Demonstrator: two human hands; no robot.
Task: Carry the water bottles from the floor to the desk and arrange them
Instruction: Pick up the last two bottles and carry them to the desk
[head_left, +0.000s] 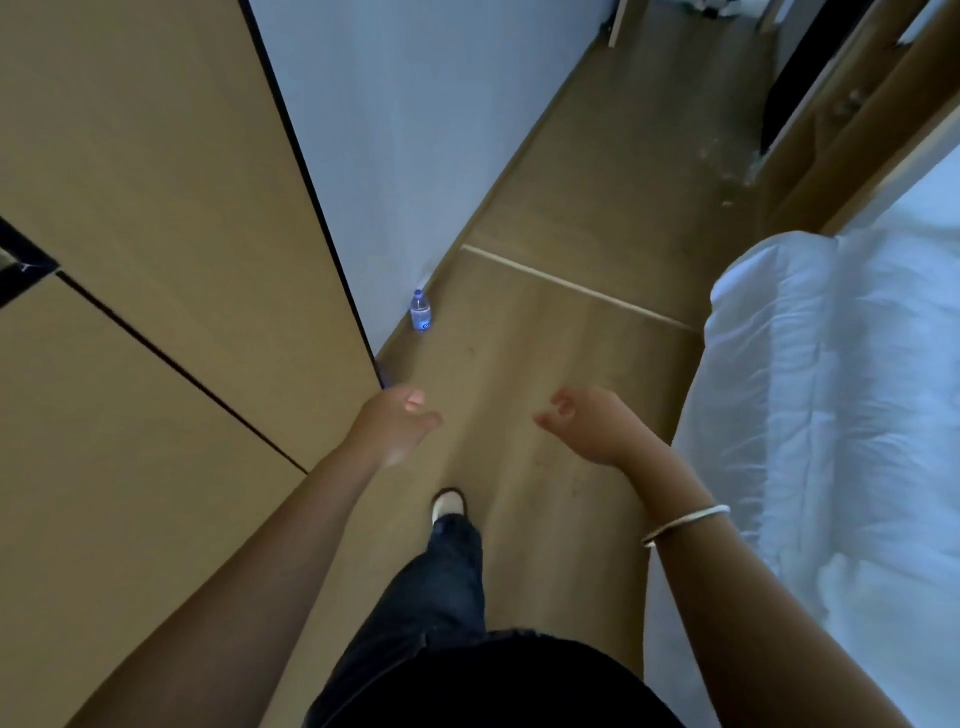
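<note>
A: Left side of frame?
B: Tan wood cabinet (156, 260) w/ dark seams fills left third, top to bottom. Small dark fitting at far left edge, can't tell what it is.

A: Next over?
B: Pale wall (415, 130) in upper centre, meets cabinet edge. At its foot, centre-left of frame, one water bottle (420, 310): clear, blue cap, blue label, upright on the wood floor (597, 208), just beside wall and near cabinet corner.

A: Hands?
B: Left hand (396, 427) centre of frame, below the bottle and apart from it, at cabinet's lower corner. Fingers (415, 400) loosely spread, holding nothing. Right hand (587, 423) level w/ it, right of centre, fingers slightly curled, apart, also empty. Thin pale bangle (685, 524) on right wrist. Both forearms run in from bottom corners.

A: Between the arms?
B: Lower centre: dark trouser leg (441, 587), one foot in light shoe (448, 505) forward on floor. Pale strip crosses floor diagonally mid-frame.

A: Right side?
B: White bed (841, 389), rumpled bedding, right edge from mid-height down. Upper right: wooden furniture (852, 130) along the floor, dark panel beside it; too blurred for more. No desk in view.
</note>
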